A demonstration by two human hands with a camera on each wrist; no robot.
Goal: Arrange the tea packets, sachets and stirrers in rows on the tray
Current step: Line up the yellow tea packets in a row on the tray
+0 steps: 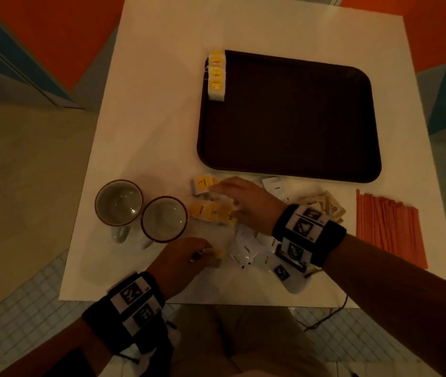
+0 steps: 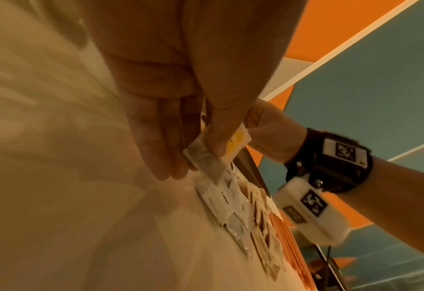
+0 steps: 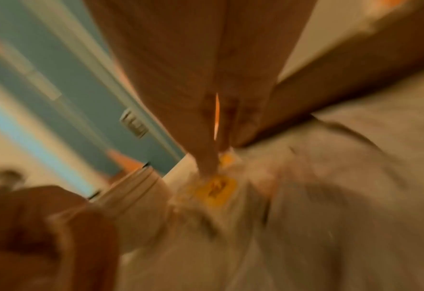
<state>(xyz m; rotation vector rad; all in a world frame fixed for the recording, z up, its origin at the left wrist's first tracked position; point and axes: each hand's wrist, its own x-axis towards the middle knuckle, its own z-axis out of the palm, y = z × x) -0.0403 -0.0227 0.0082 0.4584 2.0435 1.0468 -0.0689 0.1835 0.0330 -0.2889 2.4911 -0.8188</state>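
Observation:
A dark brown tray (image 1: pixel 284 148) lies on the white table, with three yellow tea packets (image 1: pixel 216 74) in a row at its far left corner. Near the tray's front edge lie loose tea packets (image 1: pixel 208 210), white coffee sachets (image 1: pixel 246 248), beige sachets (image 1: pixel 325 205) and orange stirrers (image 1: pixel 387 224). My left hand (image 1: pixel 202 250) pinches one yellow tea packet (image 2: pixel 235 141) between thumb and fingers (image 2: pixel 166 149), just above the table. My right hand (image 1: pixel 224 194) reaches over the loose pile, its straight fingers (image 3: pixel 205 157) touching a yellow tea packet (image 3: pixel 215 191). The right wrist view is blurred.
Two empty cups (image 1: pixel 118 202) (image 1: pixel 163 219) stand side by side left of the pile, close to my left hand. The table's near edge (image 1: pixel 189 302) runs just behind my wrists. Most of the tray's surface is bare.

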